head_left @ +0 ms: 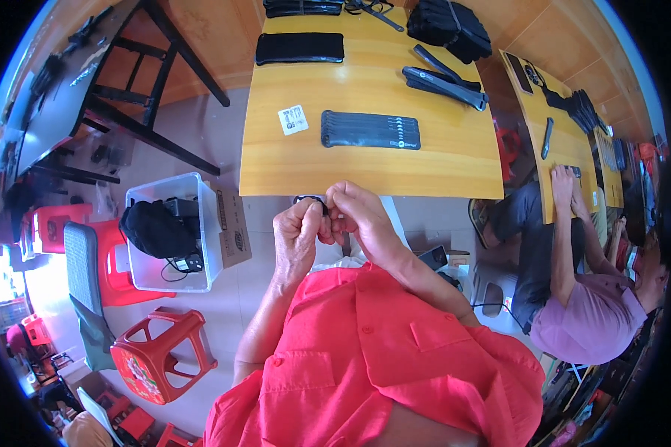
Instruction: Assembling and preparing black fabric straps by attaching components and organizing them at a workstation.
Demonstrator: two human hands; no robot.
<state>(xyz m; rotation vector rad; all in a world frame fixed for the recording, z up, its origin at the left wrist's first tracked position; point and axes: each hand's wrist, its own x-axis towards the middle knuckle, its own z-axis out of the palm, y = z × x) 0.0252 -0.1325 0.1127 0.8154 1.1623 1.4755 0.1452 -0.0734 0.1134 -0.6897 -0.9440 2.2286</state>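
Observation:
Just in front of the table's near edge, my two hands come together over a small black strap [311,198] that is bent into a loop. My left hand [297,229] pinches it with the fingers curled in. The fingers of my right hand [356,214] are also closed on it, from the other side. Most of the strap is hidden by my fingers. Beyond my hands, several flat black straps [370,130] lie side by side in a neat row on the yellow wooden table [380,179]. A white printed label [293,120] lies to their left.
Black strap bundles [300,48] and loose straps [446,83] lie farther back, near a black pile [449,30]. At left are a clear plastic bin [209,257] and a red stool [156,350]. Another person [585,316] sits at a table on the right.

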